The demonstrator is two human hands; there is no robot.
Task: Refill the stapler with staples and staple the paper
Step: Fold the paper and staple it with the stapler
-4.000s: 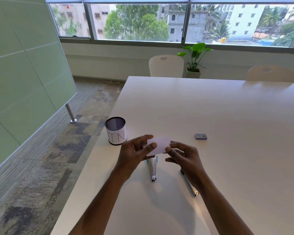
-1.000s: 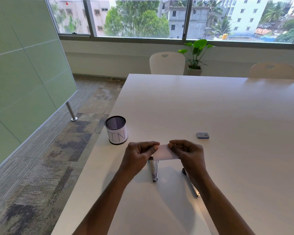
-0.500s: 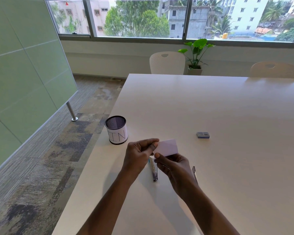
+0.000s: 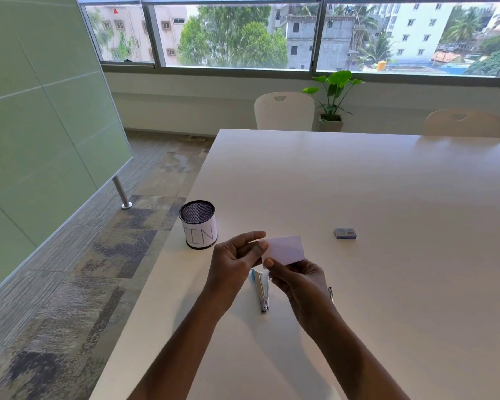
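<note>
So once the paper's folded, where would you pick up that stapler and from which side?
Probably around the middle of the stapler's long body, from above, thumb and fingers on its two long sides. It lies flat on the table, long axis running away from the person, far end hidden under the hands. The right hand hovers closest, though it holds the paper with the left hand.

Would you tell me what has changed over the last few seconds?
The right hand dropped from the paper's right edge to pinch its lower left corner; the left hand kept its hold. Stapler, mesh cup and staple box stayed put.
</note>
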